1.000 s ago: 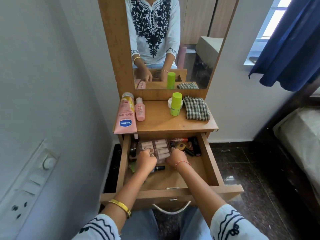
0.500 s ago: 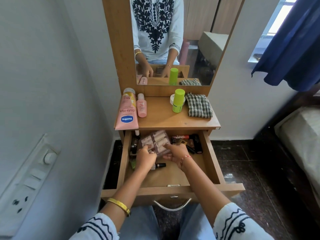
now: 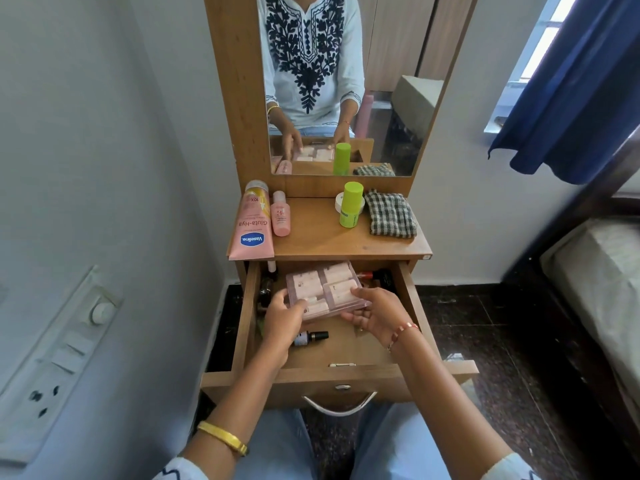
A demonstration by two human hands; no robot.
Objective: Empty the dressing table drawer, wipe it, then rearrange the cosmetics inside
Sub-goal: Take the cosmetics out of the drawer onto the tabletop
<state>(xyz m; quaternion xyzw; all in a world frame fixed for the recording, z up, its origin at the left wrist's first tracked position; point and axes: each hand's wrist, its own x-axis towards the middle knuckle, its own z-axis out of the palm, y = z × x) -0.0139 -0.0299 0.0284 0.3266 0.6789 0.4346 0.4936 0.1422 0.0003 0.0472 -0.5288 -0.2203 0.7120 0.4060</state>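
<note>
Drawer [image 3: 410,306] open, emptying under way. My left hand [image 3: 282,317] and right hand [image 3: 375,315] grip the clear pink compartment box [image 3: 323,289] by its near edge, raised above the drawer's back half. Left inside: dropper bottle [image 3: 310,337] near the middle, lipsticks [image 3: 375,276] at the back right. Checked cloth [image 3: 389,214] lies on the tabletop behind the drawer; wiping and rearranging not yet begun.

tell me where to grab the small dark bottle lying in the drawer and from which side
Take the small dark bottle by its body, pinching across its sides from above. It lies flat on the drawer floor with its black cap pointing right, so its top is exposed. The left hand hovers over its left end, gripping the clear pink case; coming from the right looks easier.
</note>
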